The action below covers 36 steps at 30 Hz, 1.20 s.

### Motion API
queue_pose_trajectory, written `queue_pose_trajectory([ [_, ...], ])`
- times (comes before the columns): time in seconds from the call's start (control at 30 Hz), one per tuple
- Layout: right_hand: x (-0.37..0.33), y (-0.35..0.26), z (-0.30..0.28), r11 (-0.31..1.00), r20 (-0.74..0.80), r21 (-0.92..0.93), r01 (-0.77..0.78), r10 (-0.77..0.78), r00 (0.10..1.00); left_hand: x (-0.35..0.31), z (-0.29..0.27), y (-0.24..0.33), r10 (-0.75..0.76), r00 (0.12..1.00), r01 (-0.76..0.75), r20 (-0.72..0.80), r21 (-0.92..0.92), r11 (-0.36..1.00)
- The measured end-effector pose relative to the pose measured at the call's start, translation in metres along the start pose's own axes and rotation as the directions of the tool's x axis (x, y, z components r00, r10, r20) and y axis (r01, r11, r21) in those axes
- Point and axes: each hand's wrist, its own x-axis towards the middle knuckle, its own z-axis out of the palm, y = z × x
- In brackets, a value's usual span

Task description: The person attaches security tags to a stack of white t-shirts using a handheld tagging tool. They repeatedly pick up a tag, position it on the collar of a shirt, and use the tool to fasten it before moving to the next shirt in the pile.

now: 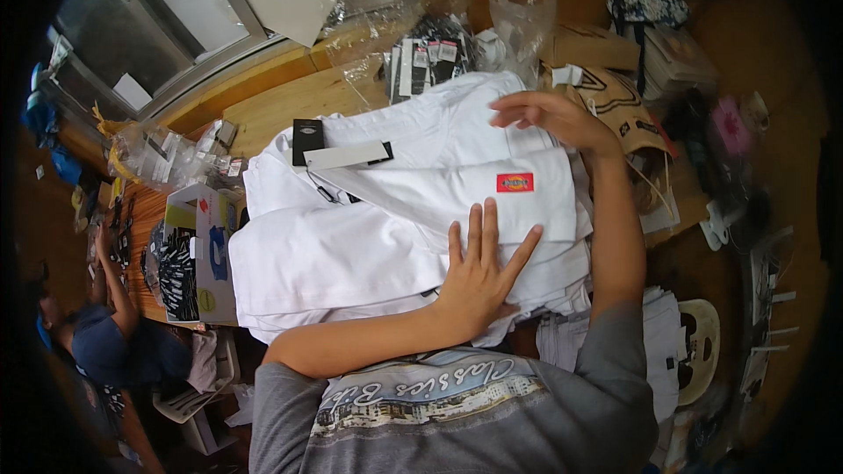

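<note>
A folded white T-shirt (395, 202) lies on top of a stack of white garments in front of me. It bears a small red label patch (515, 183), and a black hang tag (308, 137) and a white tag (346, 154) rest by its collar. Across its lower right part my left hand (479, 285) lies flat, palm down, fingers spread below the patch. My right hand (553, 118) hovers or rests lightly at the stack's upper right edge, fingers stretched out and slightly bent, holding nothing; whether it touches the cloth I cannot tell.
Behind the stack sits a clear plastic bag of tags (430, 57). A cardboard box (211, 254) with black-and-white items stands left, with crumpled plastic (158, 154) beyond it. Brown paper bags (615, 105) are at right, a plastic chair (700, 351) below. Another person (114, 342) sits far left.
</note>
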Motion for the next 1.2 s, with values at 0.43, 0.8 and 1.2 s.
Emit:
queue_pose_trajectory([
  [0.43, -0.031, 0.032, 0.021, 0.675, 0.269, 0.687, -0.271, 0.11, 0.957, 0.034, -0.085, -0.094, -0.42, 0.873, 0.123, -0.248, -0.721, 0.681],
  [0.8, -0.149, -0.001, 0.094, 0.838, -0.008, 0.529, -0.135, 0.165, 0.986, 0.033, -0.087, -0.089, -0.558, 0.779, 0.173, -0.285, -0.758, 0.629],
  [1.2, -0.158, -0.01, 0.18, 0.727, -0.529, -0.603, -0.328, -0.057, 0.847, -0.028, -0.073, -0.074, -0.271, 0.931, 0.002, -0.243, -0.741, 0.672],
])
